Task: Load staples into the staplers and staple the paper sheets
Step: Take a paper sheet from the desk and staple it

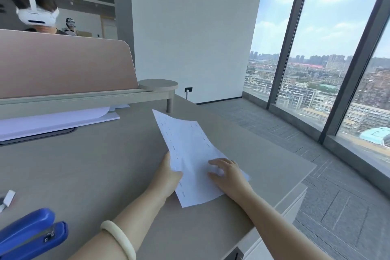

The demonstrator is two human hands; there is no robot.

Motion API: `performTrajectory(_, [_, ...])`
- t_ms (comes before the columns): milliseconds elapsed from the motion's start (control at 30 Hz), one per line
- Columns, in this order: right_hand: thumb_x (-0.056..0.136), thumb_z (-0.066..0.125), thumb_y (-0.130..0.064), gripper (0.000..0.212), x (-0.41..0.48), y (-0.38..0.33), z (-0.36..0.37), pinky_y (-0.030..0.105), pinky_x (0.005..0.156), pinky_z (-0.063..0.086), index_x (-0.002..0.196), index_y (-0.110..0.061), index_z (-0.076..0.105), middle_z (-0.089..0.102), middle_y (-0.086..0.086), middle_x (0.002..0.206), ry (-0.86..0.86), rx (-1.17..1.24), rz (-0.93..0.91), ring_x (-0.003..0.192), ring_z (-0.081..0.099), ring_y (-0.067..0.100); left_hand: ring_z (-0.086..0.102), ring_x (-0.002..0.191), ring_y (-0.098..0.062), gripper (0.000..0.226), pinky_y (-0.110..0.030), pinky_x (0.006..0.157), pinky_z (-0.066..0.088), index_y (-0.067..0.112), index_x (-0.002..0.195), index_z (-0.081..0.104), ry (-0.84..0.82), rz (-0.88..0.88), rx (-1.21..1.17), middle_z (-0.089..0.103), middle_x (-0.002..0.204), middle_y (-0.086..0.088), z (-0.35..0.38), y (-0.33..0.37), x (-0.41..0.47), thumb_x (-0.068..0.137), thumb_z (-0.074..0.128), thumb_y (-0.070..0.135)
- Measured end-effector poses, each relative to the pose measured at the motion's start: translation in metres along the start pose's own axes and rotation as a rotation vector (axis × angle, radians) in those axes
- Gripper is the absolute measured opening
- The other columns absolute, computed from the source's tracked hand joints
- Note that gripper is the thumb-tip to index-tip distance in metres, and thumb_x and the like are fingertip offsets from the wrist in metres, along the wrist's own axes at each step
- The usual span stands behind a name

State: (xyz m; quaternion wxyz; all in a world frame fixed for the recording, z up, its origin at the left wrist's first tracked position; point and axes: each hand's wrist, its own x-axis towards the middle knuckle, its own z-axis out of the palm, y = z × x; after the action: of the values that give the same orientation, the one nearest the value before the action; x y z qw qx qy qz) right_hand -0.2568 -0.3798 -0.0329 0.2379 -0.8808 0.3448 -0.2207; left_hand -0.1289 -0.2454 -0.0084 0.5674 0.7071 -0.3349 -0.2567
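Observation:
White paper sheets (187,148) lie on the grey desk, with rows of staples along their long edges. My left hand (167,177) grips the left edge, thumb on top and fingers under the sheets. Flat on the lower right part of the paper rests my right hand (226,172), fingers spread. A blue stapler (31,235) lies at the desk's bottom left, its top arm raised off the base, well away from both hands. A small white staple box (8,197) lies at the left edge.
A pink divider (63,63) on a raised shelf runs along the desk's back, with a white paper stack (52,121) below it. A person in a white headset sits behind it. The desk edge (295,188) drops off right of the paper, towards large windows.

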Motion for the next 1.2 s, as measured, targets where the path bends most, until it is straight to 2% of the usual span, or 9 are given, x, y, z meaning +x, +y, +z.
performTrajectory(167, [0.075,0.076,-0.027,0.068,0.011,-0.034,0.004,0.034,0.098,0.04,0.134,-0.018,0.043,0.049,0.003,0.133,0.012,0.443,0.104,0.122,0.047,0.022,0.061,0.101,-0.006,0.052,-0.024,0.081,0.05,0.034,0.121,0.046,0.024,0.097,0.054,0.063,0.111,0.016,-0.054,0.018,-0.034,0.082,0.046,-0.001])
performTrajectory(267, [0.077,0.075,-0.019,0.079,0.012,-0.071,0.007,0.029,0.081,0.047,0.142,-0.017,0.03,0.048,0.005,0.131,-0.052,0.85,0.182,0.103,0.058,0.019,0.064,0.1,-0.004,0.049,-0.026,0.084,0.052,0.037,0.119,0.048,0.069,0.117,0.05,0.065,0.11,0.018,-0.098,0.025,-0.059,0.084,0.05,0.002])
performTrajectory(333, [0.076,0.075,-0.022,0.071,0.012,-0.088,0.008,0.028,0.07,0.051,0.136,-0.017,0.038,0.06,0.006,0.121,-0.176,0.927,0.206,0.09,0.066,0.017,0.065,0.101,-0.006,0.049,-0.03,0.086,0.053,0.036,0.121,0.048,0.129,0.104,0.045,0.066,0.112,0.016,-0.128,0.023,-0.073,0.084,0.054,0.005])
performTrajectory(433, [0.077,0.073,-0.023,0.05,0.011,-0.107,0.02,0.042,0.08,0.058,0.121,-0.008,0.057,0.072,0.01,0.11,-0.462,1.009,0.152,0.095,0.071,0.03,0.065,0.1,-0.009,0.049,-0.029,0.082,0.054,0.03,0.125,0.047,0.196,0.059,0.029,0.066,0.112,0.011,-0.163,0.017,-0.092,0.084,0.058,0.005])
performTrajectory(633, [0.084,0.067,-0.019,0.019,0.008,-0.128,0.057,0.045,0.087,0.055,0.102,-0.015,0.07,0.075,0.004,0.102,-0.395,0.687,0.021,0.09,0.072,0.025,0.056,0.095,-0.001,0.059,-0.018,0.084,0.035,0.034,0.135,0.034,0.459,0.044,0.27,0.063,0.104,0.015,-0.212,0.002,-0.12,0.085,0.062,0.022])
performTrajectory(733, [0.087,0.061,-0.014,0.013,0.01,-0.128,0.066,0.043,0.087,0.054,0.098,-0.015,0.068,0.073,0.006,0.102,-0.347,0.571,0.017,0.091,0.069,0.024,0.054,0.086,0.005,0.027,-0.006,0.069,0.034,0.037,0.112,0.051,0.441,0.001,0.461,0.061,0.094,0.022,-0.226,-0.018,-0.131,0.087,0.058,0.031])
performTrajectory(800, [0.088,0.059,-0.011,0.011,0.013,-0.131,0.067,0.037,0.08,0.053,0.091,-0.019,0.066,0.072,0.007,0.098,-0.331,0.543,-0.002,0.085,0.067,0.021,0.056,0.081,-0.003,0.004,-0.012,0.068,0.036,0.035,0.087,0.058,0.413,-0.038,0.504,0.06,0.084,0.02,-0.23,-0.031,-0.134,0.088,0.055,0.035])
performTrajectory(933, [0.088,0.059,-0.013,0.016,0.021,-0.135,0.071,0.036,0.08,0.049,0.102,-0.014,0.065,0.07,0.007,0.098,-0.322,0.453,-0.042,0.089,0.065,0.024,0.032,0.054,-0.013,0.041,-0.029,0.057,0.025,0.023,0.056,0.042,0.367,-0.093,0.578,0.032,0.056,0.005,-0.23,-0.047,-0.134,0.091,0.043,0.044])
performTrajectory(1200, [0.088,0.06,-0.016,0.024,0.024,-0.149,0.084,0.024,0.066,0.047,0.111,-0.014,0.063,0.07,0.005,0.103,-0.356,0.412,-0.082,0.089,0.065,0.022,0.023,0.047,-0.01,0.042,-0.029,0.052,0.02,0.019,0.061,0.025,0.368,-0.052,0.628,0.023,0.057,0.003,-0.224,-0.049,-0.132,0.094,0.036,0.043])
